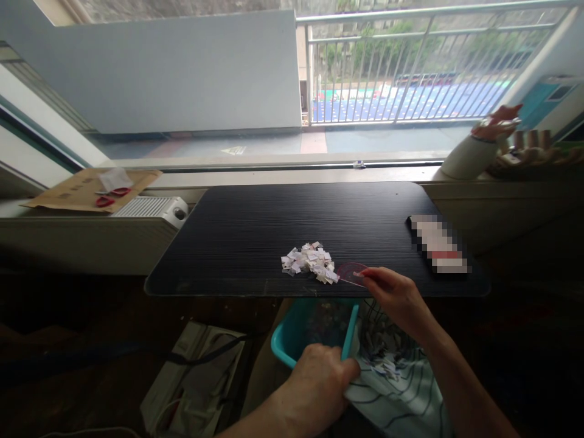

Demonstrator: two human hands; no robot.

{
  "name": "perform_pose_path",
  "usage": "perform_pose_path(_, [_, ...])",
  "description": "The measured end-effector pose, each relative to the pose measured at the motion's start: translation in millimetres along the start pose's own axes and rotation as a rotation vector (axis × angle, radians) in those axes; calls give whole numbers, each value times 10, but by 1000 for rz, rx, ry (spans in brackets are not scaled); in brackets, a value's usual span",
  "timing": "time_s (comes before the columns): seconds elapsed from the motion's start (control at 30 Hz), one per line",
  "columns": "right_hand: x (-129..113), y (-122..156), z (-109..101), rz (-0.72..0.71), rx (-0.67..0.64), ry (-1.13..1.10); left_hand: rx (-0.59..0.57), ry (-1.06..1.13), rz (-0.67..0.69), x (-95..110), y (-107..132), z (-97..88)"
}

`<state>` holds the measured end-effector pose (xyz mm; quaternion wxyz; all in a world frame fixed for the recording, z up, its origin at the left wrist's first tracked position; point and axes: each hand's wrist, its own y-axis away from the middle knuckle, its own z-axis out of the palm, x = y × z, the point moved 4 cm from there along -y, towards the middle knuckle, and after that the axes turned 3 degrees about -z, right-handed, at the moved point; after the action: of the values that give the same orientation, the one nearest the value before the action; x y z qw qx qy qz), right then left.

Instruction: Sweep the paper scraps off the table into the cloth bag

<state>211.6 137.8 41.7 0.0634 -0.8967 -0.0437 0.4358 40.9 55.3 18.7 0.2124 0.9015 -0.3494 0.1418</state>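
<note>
The contents of the teal tub [292, 340] are blurred, and part of its rim is hidden under the left hand [319, 380], which is clenched over it. A pink disc [350, 272] — thin, hard to identify — is pinched at the right hand [396, 298]'s fingertips. The paper scraps [310, 263] are heaped just left of that grip, touching the disc's far edge.

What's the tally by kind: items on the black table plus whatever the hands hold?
Pile of paper scraps: 1
Pink clear disc, pinched by the right hand: 1
Flat box, label unreadable: 1
Teal bin, gripped at its rim by the left hand: 1
Total: 4
</note>
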Motion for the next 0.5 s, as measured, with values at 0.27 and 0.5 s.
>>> perform_pose_path(0.27, [99,61,-68,105,36,-29,5,13,-5,-30,13,26])
perform_pose_path(0.5, [157,71,-120,170,77,-82,13,18,-3,-31,4,43])
